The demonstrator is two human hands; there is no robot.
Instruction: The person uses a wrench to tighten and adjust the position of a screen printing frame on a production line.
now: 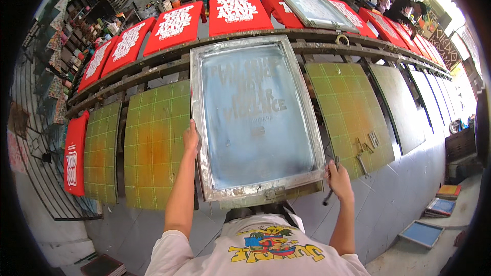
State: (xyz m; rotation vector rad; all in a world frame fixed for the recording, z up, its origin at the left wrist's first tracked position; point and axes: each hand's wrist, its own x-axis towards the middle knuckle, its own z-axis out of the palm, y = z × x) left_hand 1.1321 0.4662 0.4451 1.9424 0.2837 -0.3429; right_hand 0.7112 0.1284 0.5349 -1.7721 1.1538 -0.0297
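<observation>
Gripping silkscreen [255, 148], picture centre, by its left edge with left hand [191, 138]; clasping dark rod-shaped tool [329, 195] in right hand [339, 178] by the lower-right corner. Seemingly done: white-printed red T-shirts [238, 14] across the top. Seemingly unfinished: seating the silkscreen. Tight beside green board [342, 102] at right; roomier over tiled floor [383, 199], lower right.

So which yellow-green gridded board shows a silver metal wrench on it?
The board right of the blue, metal-framed screen: the wrench lies near its lower edge. The two left boards show none.
</observation>
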